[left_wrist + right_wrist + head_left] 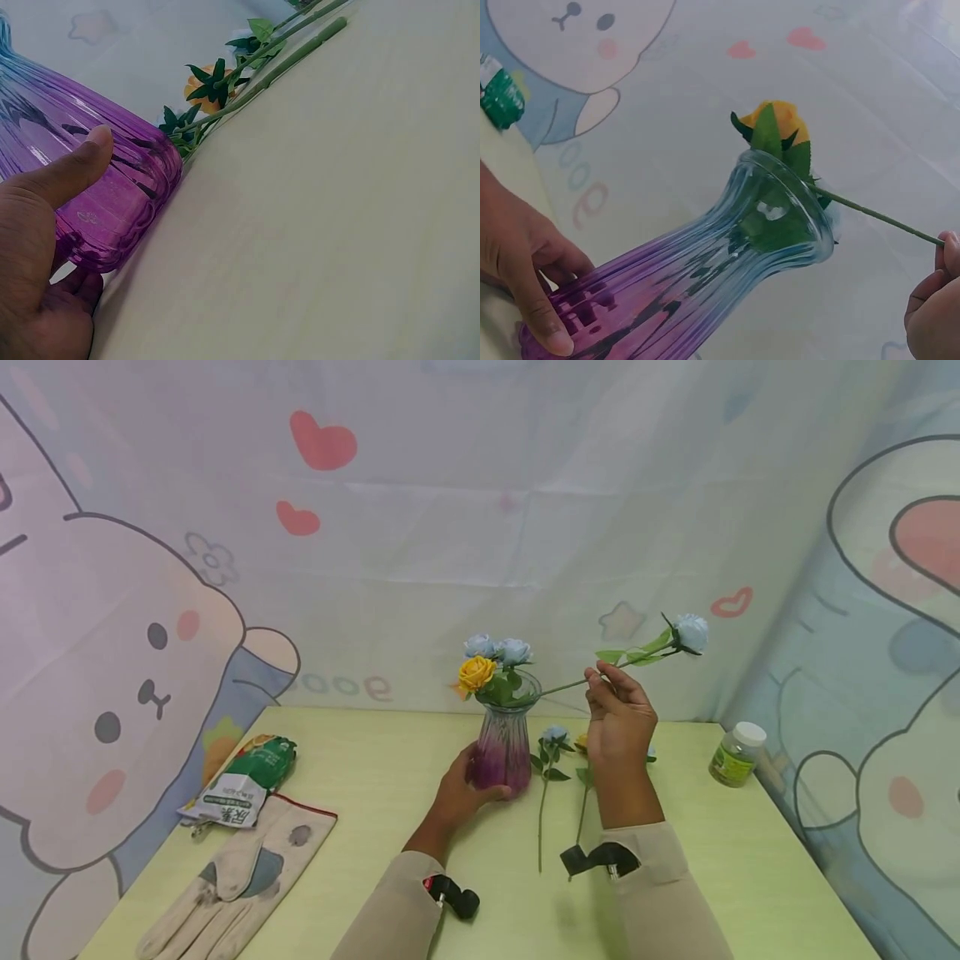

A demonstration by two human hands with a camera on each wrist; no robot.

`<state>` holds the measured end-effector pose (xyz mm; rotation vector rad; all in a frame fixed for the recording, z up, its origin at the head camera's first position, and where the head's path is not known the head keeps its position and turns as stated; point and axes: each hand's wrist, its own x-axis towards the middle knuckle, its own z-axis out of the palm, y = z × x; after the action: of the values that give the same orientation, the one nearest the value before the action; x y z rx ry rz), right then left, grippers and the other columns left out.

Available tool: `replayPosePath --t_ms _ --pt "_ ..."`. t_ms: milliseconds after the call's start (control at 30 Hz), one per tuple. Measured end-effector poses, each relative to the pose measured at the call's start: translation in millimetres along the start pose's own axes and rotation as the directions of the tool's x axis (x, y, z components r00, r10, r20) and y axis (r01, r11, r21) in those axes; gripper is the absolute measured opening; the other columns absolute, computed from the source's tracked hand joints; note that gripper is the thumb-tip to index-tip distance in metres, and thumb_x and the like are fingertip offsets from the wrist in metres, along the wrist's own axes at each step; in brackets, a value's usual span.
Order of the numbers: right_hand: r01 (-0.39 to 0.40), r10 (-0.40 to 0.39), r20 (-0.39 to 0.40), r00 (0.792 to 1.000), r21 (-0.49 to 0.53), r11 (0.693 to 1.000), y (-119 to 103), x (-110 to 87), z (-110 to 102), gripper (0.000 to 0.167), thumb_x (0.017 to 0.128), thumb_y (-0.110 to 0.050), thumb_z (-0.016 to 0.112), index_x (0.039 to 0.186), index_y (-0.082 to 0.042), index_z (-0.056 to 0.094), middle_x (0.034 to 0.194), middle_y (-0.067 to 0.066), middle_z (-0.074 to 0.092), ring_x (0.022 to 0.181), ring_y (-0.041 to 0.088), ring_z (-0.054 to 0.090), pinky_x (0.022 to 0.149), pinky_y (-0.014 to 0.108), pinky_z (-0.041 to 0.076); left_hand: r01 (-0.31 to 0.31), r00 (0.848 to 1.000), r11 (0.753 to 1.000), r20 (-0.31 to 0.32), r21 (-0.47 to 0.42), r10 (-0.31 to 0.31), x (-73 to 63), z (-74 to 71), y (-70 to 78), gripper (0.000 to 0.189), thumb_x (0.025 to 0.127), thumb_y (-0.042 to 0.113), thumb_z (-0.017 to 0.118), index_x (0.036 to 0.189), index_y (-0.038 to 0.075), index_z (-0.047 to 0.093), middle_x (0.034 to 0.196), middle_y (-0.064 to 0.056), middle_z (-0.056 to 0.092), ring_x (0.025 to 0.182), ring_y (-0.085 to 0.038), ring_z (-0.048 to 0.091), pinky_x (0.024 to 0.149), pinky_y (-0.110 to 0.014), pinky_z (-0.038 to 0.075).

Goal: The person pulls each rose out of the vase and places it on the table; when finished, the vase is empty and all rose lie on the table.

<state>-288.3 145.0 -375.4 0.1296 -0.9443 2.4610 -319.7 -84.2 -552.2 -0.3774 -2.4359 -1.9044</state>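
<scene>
A glass vase (504, 752), purple below and bluish-clear at the rim, stands upright on the table. My left hand (465, 792) grips its lower part, thumb across the front in the left wrist view. Inside are a yellow rose (477, 673) and two pale blue flowers (514, 651). My right hand (621, 718) pinches the green stem of another pale blue flower (690, 634) to the right of the vase. That flower's head points up and right, while its stem (885, 218) slants down to the vase's rim.
On the table right of the vase lie a blue flower (555, 735) and a yellow flower (581, 742), partly behind my right hand. A white-capped jar (737, 754) stands at the right edge. At left are a green-and-white packet (243, 782) and a work glove (240, 881).
</scene>
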Motion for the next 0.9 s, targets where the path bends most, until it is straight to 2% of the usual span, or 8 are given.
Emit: replayPosePath --t_ms 200,533,767,900 --pt "-0.076 0.082 -0.041 0.996 0.116 0.99 -7.1 1.4 -5.9 0.021 0.101 0.01 0.067 0.105 -0.007 0.079 0.118 0.005 0.071 0.103 0.019 0.074 0.079 0.027 0.054 -0.01 1.0 1.0 0.005 -0.009 0.01 -0.7 -0.8 0.0 0.11 0.083 0.029 0.098 0.171 0.009 0.034 0.171 -0.02 0.046 0.159 -0.043 0.045 0.132 -0.056 0.038" --pt "-0.118 0.128 -0.037 0.991 0.215 0.97 -11.2 5.9 -30.7 0.022 0.101 0.012 0.065 0.108 -0.004 0.079 0.112 0.004 0.076 0.101 0.021 0.073 0.078 0.03 0.049 0.001 1.0 1.0 0.007 0.0 -0.001 -0.6 -0.5 0.5 0.111 0.082 0.029 0.098 0.17 0.009 0.034 0.17 -0.019 0.048 0.158 -0.041 0.047 0.133 -0.055 0.038" --pt "-0.168 0.173 -0.011 0.985 0.195 0.966 -14.1 5.1 -52.0 0.023 0.104 0.011 0.061 0.109 -0.005 0.077 0.111 0.004 0.076 0.097 0.02 0.073 0.078 0.03 0.048 -0.011 1.0 1.0 0.009 0.01 0.011 -0.9 -0.6 0.3 0.111 0.082 0.03 0.098 0.17 0.007 0.034 0.169 -0.021 0.048 0.157 -0.043 0.048 0.131 -0.057 0.04" --pt "-0.245 0.251 -0.012 0.968 0.176 0.953 -14.7 6.1 -64.7 0.021 0.105 0.009 0.06 0.111 -0.005 0.075 0.111 0.004 0.076 0.096 0.02 0.071 0.078 0.03 0.047 -0.006 1.0 1.0 0.003 0.004 0.006 -0.6 -0.5 -0.8 0.111 0.083 0.031 0.098 0.17 0.008 0.034 0.169 -0.02 0.048 0.157 -0.043 0.048 0.131 -0.057 0.04"
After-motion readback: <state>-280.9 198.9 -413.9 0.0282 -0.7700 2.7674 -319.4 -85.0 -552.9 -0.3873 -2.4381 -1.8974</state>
